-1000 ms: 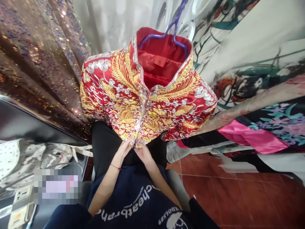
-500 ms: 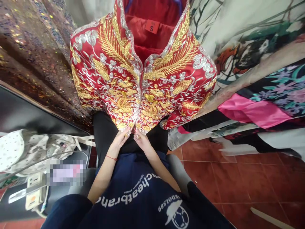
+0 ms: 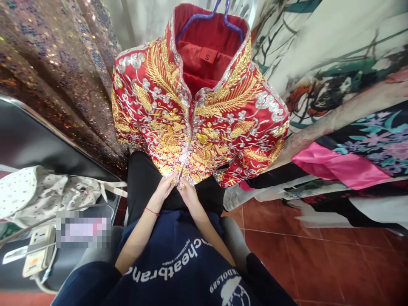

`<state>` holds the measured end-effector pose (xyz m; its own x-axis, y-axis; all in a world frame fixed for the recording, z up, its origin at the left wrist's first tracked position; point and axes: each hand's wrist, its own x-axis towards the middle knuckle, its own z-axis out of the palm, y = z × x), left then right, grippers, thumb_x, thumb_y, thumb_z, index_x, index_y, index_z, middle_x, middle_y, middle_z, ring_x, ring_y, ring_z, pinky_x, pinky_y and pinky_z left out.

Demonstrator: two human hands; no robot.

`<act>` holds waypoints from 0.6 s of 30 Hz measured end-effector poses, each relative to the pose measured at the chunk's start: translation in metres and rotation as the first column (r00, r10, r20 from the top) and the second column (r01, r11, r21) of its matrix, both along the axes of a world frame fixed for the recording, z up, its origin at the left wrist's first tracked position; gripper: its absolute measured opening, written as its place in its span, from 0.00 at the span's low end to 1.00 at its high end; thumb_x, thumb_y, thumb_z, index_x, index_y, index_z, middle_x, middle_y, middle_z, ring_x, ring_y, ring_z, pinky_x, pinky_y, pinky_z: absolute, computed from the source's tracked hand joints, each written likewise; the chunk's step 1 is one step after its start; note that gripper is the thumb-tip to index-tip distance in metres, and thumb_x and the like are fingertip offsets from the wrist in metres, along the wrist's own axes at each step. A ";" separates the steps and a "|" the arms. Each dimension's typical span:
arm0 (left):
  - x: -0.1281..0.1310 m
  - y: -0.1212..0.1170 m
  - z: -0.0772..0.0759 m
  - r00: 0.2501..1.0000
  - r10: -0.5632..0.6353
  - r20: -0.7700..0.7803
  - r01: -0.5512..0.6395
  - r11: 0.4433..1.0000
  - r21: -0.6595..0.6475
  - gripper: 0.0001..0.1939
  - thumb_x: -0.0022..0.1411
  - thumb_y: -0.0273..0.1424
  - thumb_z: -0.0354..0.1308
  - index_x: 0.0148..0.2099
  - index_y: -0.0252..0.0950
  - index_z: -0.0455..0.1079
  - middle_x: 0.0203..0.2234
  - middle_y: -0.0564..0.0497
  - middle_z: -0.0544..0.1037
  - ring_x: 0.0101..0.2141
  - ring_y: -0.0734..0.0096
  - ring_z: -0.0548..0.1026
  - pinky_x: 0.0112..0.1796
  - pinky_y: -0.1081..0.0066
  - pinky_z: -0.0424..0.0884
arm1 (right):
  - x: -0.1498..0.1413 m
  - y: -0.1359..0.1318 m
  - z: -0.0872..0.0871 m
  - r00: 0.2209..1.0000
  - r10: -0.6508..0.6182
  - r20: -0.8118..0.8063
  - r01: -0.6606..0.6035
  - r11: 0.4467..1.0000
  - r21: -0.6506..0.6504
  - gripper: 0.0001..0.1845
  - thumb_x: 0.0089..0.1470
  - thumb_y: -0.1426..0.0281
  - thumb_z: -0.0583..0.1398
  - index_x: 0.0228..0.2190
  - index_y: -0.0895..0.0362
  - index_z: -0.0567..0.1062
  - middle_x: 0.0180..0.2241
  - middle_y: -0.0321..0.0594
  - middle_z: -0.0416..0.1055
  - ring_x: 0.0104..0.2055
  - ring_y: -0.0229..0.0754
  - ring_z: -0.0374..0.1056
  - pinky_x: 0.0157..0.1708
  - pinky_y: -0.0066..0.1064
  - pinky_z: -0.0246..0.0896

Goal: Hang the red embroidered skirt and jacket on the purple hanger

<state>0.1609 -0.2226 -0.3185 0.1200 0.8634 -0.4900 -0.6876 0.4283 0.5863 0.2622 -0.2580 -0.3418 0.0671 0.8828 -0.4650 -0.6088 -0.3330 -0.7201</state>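
Observation:
A red jacket (image 3: 204,119) with gold and silver embroidery hangs in front of me on a purple hanger (image 3: 204,18). Inside its stand-up collar a red label (image 3: 208,55) shows the letter S. My left hand (image 3: 165,186), with a red string on the wrist, pinches the jacket's lower front edge on the left side of the opening. My right hand (image 3: 188,191) pinches the matching edge just to the right. Both hands are close together at the hem, and their fingertips are partly hidden by the cloth.
Sequined fabric (image 3: 60,63) hangs at the left. Below it a black chair (image 3: 47,144) bears a spotted cloth bag (image 3: 63,191) and a power strip (image 3: 40,248). Several garments hang at the right, one with a pink satin band (image 3: 341,163), above the red tiled floor (image 3: 280,255).
The view has shifted upward, so the purple hanger and whole collar now show. Both hands keep their hold on the jacket's hem, which appears slightly lower in view.

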 end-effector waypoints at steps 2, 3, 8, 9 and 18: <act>0.003 -0.001 0.003 1.000 0.012 0.009 -0.012 1.000 0.014 0.25 0.56 0.21 0.70 0.56 0.35 0.75 0.54 0.41 0.80 0.52 0.59 0.80 0.56 0.63 0.76 | -0.001 0.001 0.002 0.999 -0.023 -0.027 0.023 1.000 0.002 0.28 0.45 0.67 0.69 0.50 0.44 0.76 0.55 0.34 0.76 0.56 0.47 0.73 0.46 0.36 0.75; 0.004 -0.001 0.004 1.000 0.019 0.011 -0.019 1.000 0.017 0.24 0.56 0.21 0.70 0.56 0.35 0.75 0.54 0.41 0.80 0.52 0.59 0.80 0.56 0.62 0.76 | -0.001 0.001 0.003 0.999 -0.035 -0.041 0.035 0.999 0.001 0.28 0.45 0.68 0.69 0.49 0.44 0.76 0.55 0.33 0.76 0.57 0.46 0.72 0.46 0.35 0.75; 0.009 -0.001 0.005 0.998 0.053 0.016 -0.054 0.998 0.019 0.24 0.56 0.21 0.71 0.55 0.35 0.76 0.53 0.41 0.80 0.51 0.59 0.81 0.56 0.62 0.76 | -0.002 0.004 0.007 0.992 -0.064 -0.108 0.062 0.998 -0.025 0.23 0.45 0.70 0.68 0.46 0.47 0.78 0.53 0.36 0.77 0.56 0.45 0.73 0.44 0.33 0.76; 0.010 -0.001 0.005 0.998 0.059 0.017 -0.060 0.998 0.022 0.24 0.56 0.21 0.71 0.55 0.34 0.76 0.54 0.41 0.80 0.51 0.59 0.81 0.56 0.62 0.76 | -0.002 0.005 0.007 0.991 -0.064 -0.121 0.061 0.998 -0.030 0.22 0.45 0.70 0.67 0.45 0.49 0.78 0.53 0.37 0.78 0.56 0.45 0.73 0.43 0.33 0.76; 0.018 -0.002 -0.003 0.993 0.114 -0.006 -0.114 0.993 0.029 0.22 0.57 0.21 0.70 0.54 0.31 0.76 0.47 0.41 0.83 0.49 0.62 0.82 0.56 0.65 0.76 | 0.001 0.005 0.009 0.973 -0.102 -0.206 0.092 0.994 -0.059 0.21 0.44 0.74 0.68 0.43 0.50 0.80 0.49 0.36 0.79 0.44 0.40 0.75 0.32 0.25 0.71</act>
<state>0.1786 -0.2251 -0.3211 0.0158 0.8848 -0.4657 -0.7263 0.3303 0.6028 0.2634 -0.2532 -0.3329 0.0485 0.8527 -0.5201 -0.7746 -0.2966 -0.5586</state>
